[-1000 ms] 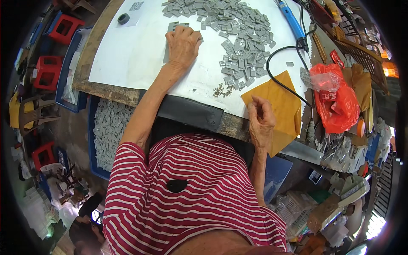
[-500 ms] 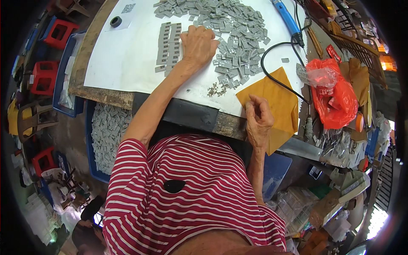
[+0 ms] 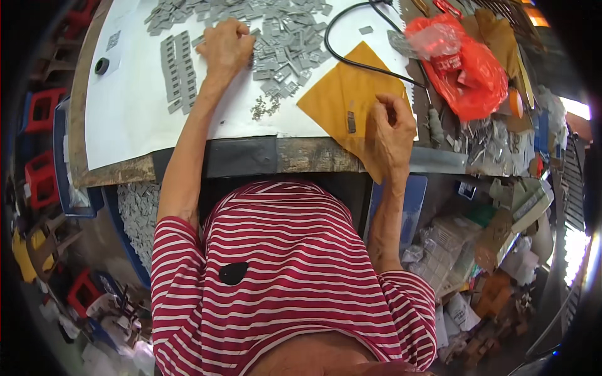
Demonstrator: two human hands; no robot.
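My left hand (image 3: 227,51) rests between two rows of flat grey pieces (image 3: 180,69) and a loose pile of the same grey pieces (image 3: 285,53). Its fingers curl downward, hiding whatever is under their tips. Each row piece shows a small dark mark. Over the right part of a yellow-brown sheet (image 3: 342,81), my right hand (image 3: 395,128) is held with thumb and fingers bent together. Anything between those fingertips is too small to make out. A short dark strip (image 3: 351,122) lies on the sheet beside it. Tiny brownish bits (image 3: 265,108) are scattered on the white paper (image 3: 135,119).
A black cable (image 3: 335,47) loops over the sheet. At the right lies a red plastic bag (image 3: 464,69) among clutter. A black tape roll (image 3: 101,66) sits at the left. Below the table edge, a blue bin (image 3: 122,235) holds grey pieces.
The view has shifted, so the table appears farther up and left. My right hand has moved rightward over the sheet, uncovering the dark strip. My left hand stays between rows and pile.
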